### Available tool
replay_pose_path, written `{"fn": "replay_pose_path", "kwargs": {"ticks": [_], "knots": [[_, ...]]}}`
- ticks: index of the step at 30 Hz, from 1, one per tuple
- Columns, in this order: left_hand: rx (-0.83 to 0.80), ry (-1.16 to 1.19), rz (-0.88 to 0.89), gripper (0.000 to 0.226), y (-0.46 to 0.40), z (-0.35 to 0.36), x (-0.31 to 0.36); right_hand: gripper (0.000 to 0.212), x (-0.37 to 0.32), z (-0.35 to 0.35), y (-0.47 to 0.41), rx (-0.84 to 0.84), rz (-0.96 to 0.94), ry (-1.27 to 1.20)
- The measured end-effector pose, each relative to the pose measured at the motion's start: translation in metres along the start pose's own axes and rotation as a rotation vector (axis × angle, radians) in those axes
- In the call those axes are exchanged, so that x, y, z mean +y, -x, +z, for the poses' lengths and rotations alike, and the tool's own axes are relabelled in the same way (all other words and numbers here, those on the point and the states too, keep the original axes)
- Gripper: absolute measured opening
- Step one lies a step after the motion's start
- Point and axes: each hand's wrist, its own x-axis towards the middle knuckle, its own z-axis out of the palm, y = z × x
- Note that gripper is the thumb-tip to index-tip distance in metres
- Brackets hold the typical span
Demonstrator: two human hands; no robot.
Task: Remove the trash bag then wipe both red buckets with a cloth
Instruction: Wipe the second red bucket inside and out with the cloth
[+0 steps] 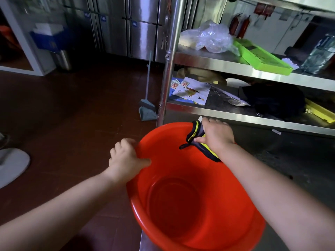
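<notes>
Worktop: steel worktop [282, 169] is carrying the red bucket [190, 205] at its left edge.
Left hand [125, 158]: gripping the bucket rim.
Right hand [216, 134]: clenching a yellow-and-black cloth [195, 131] against the far rim.
Room: steel shelves [235, 64] are standing behind; dustpan [146, 109] is resting on brown floor [63, 115].

Red bucket [190, 205], yellow-and-black cloth [197, 140], lime-green tray [261, 58], dark reddish-brown floor [72, 115]

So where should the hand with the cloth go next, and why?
Probably sweep the cloth along the rim and down the inner wall. The right hand presses it only at the far rim of the red bucket, while the left hand steadies the near-left rim.
</notes>
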Motion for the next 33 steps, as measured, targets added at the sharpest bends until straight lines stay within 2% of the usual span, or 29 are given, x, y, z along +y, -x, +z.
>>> {"fn": "replay_pose_path", "kwargs": {"ticks": [3, 6, 9, 12, 15, 21, 29, 33], "knots": [[-0.139, -0.129, 0.13, 0.067, -0.025, -0.018, 0.013, 0.068, -0.017, -0.006, -0.011, -0.02, -0.117, -0.048], [-0.219, -0.17, 0.195, 0.051, -0.043, -0.025, 0.023, 0.067, -0.046, -0.009, -0.022, 0.013, -0.289, -0.082], [-0.305, 0.103, 0.05, 0.036, -0.045, -0.027, 0.017, 0.07, -0.067, -0.007, -0.029, 0.073, -0.385, -0.056], [-0.309, 0.346, -0.034, 0.034, -0.036, -0.022, 0.012, 0.07, -0.07, -0.004, -0.032, 0.102, -0.389, -0.054], [-0.259, 0.505, -0.075, 0.032, -0.026, -0.015, 0.012, 0.069, -0.063, -0.002, -0.034, 0.078, -0.333, -0.057], [-0.15, 0.686, -0.152, 0.027, -0.017, -0.002, 0.011, 0.067, -0.016, 0.002, -0.026, 0.01, -0.086, -0.069], [-0.016, 0.755, -0.196, 0.02, 0.0, 0.015, 0.023, 0.055, 0.039, -0.002, 0.025, -0.067, 0.177, -0.061], [0.024, 0.736, -0.196, 0.023, 0.007, 0.017, 0.025, 0.042, 0.052, -0.007, 0.053, -0.042, 0.204, -0.081]]}}
